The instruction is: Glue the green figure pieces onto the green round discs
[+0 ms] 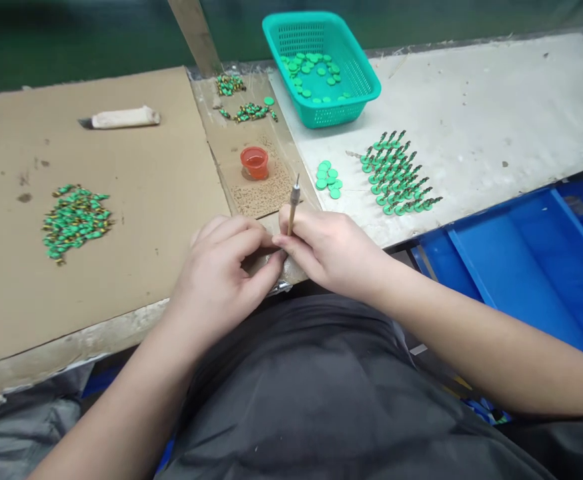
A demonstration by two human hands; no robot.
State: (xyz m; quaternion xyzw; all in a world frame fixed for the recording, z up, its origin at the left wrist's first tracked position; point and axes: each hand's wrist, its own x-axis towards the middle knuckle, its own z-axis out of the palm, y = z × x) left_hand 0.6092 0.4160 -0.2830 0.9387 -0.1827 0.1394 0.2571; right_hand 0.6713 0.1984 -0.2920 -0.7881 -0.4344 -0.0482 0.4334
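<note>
At the table's front edge, my right hand (334, 250) is closed round a slim wooden-handled tool with a metal tip (294, 203), held upright with the tip on top. My left hand (229, 267) meets it there, thumb and fingers pinched together. Whatever sits between those fingertips is hidden. Just beyond my hands stands a small red cup (255, 167) on a speckled board. To the right lie loose green discs (328, 179), beside rows of green discs with thin dark figures (399, 177) standing on them.
A teal basket (321, 117) with green discs stands at the back. On the left, a cardboard sheet (141, 200) bears a pile of small green-and-yellow pieces (79, 220) and a knife with a wrapped handle (124, 119). Blue bins (526, 253) are below the table's right side.
</note>
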